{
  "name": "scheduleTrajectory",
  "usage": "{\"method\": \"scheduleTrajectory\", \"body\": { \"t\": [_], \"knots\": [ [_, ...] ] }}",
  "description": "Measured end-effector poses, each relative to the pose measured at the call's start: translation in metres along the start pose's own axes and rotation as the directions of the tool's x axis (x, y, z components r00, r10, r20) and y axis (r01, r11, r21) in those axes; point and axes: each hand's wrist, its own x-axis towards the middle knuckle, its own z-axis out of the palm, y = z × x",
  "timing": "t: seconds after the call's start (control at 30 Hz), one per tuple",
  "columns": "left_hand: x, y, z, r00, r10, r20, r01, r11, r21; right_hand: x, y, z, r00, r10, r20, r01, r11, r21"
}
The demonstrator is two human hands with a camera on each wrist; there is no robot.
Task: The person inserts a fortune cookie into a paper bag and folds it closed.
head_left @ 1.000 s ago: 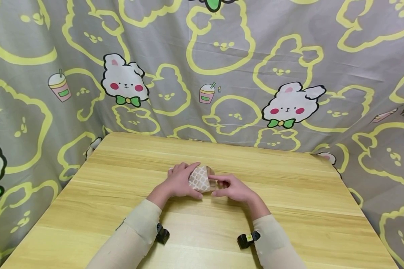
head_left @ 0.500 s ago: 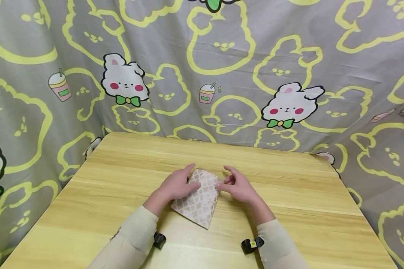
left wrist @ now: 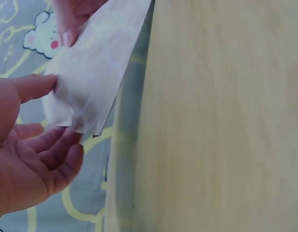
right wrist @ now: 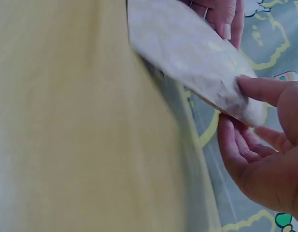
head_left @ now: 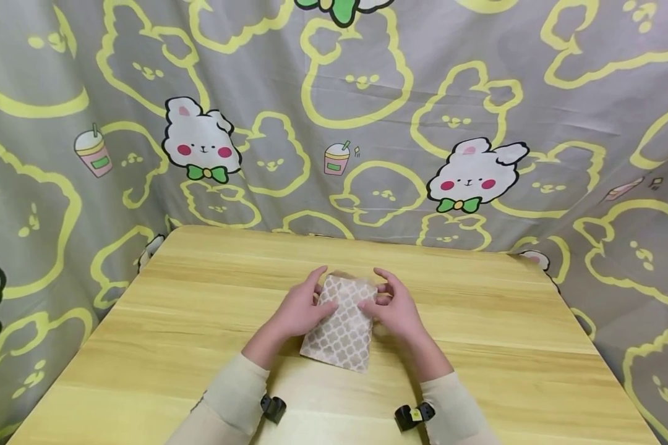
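Fingers half-curled: left hand point(head_left: 299, 312) and right hand point(head_left: 399, 312) pinch the patterned packet point(head_left: 339, 339) by its sides, thumbs uppermost. Yellow label point(head_left: 416, 415) on right wrist camera point(head_left: 403, 419), illegible. Packet over mid-table point(head_left: 512, 321), squarer than 0.5 s ago; right thumb farther onto it. Behind: cartoon-printed gray curtain point(head_left: 362, 102).

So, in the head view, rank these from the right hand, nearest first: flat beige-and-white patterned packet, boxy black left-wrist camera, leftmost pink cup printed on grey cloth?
1. Packet, gripped by the right hand.
2. Camera, beside the left sleeve.
3. Cup, high at far left.
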Motion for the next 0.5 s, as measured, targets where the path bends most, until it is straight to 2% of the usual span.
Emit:
{"method": "scheduleTrajectory", "body": {
  "t": [0.1, 0.23, 0.37, 0.5],
  "knots": [
    [-0.001, 0.004, 0.002, 0.996, 0.030, -0.081, -0.035, 0.998, -0.058, -0.001, -0.007, -0.002, 0.997, -0.061, -0.045, 0.063, 0.997, 0.049],
    [-0.003, 0.010, 0.002, 0.984, 0.068, -0.166, -0.085, 0.991, -0.099, -0.003, -0.015, -0.004, 0.988, -0.131, -0.086, 0.140, 0.985, 0.106],
    [-0.002, 0.014, 0.001, 0.971, 0.102, -0.216, -0.129, 0.985, -0.112, -0.005, -0.020, -0.006, 0.971, -0.207, -0.117, 0.223, 0.963, 0.149],
    [-0.002, 0.017, -0.001, 0.964, 0.128, -0.233, -0.161, 0.979, -0.129, -0.009, -0.022, -0.007, 0.948, -0.290, -0.131, 0.310, 0.933, 0.185]
  ]
}}
